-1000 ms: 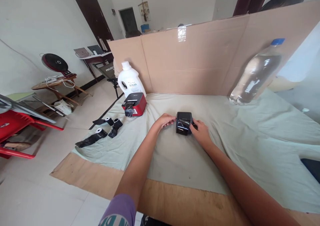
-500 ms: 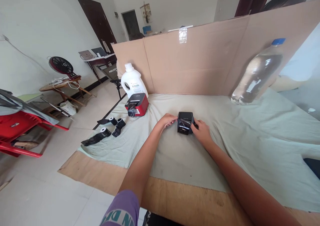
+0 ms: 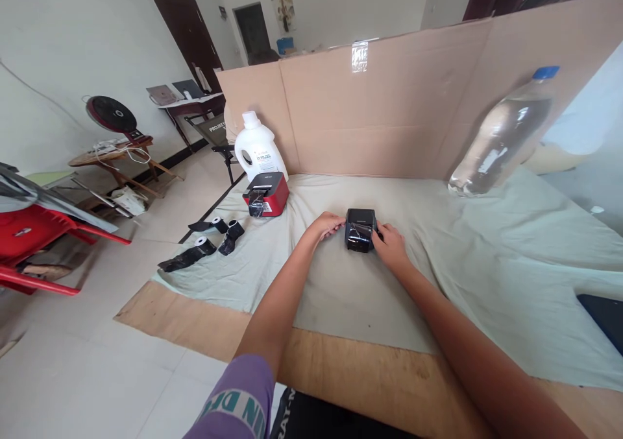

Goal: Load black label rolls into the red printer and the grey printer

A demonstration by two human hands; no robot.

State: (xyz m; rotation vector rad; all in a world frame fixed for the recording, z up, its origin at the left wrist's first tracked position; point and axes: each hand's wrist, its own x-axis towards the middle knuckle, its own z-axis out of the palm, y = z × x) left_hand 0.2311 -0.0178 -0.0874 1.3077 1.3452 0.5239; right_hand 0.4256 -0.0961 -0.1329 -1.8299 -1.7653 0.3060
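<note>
A small black label printer (image 3: 361, 216) rests on the cloth in front of me, with a strip of glossy black film hanging over its front. My left hand (image 3: 329, 225) is closed at its left side, fingertips against the edge. On the opposite side, my right hand (image 3: 390, 242) grips the casing, thumb towards the front and the other fingers partly hidden. Farther left stands a red and black printer (image 3: 278, 196) with similar black film at its front. Several rolls of black film (image 3: 200, 246) lie partly unwound nearby.
A white jug (image 3: 263, 150) stands behind the red printer. The cardboard panel (image 3: 379, 115) closes off the back, and a large clear bottle (image 3: 503, 141) with a blue cap leans against it. A dark flat object (image 3: 603, 319) lies at the right edge. Wood (image 3: 341, 361) shows along the front.
My view has tilted down slightly, so most things sit a little higher in the picture. Both hands stay at the black printer's sides, with no clear movement of the printer on the cloth.
</note>
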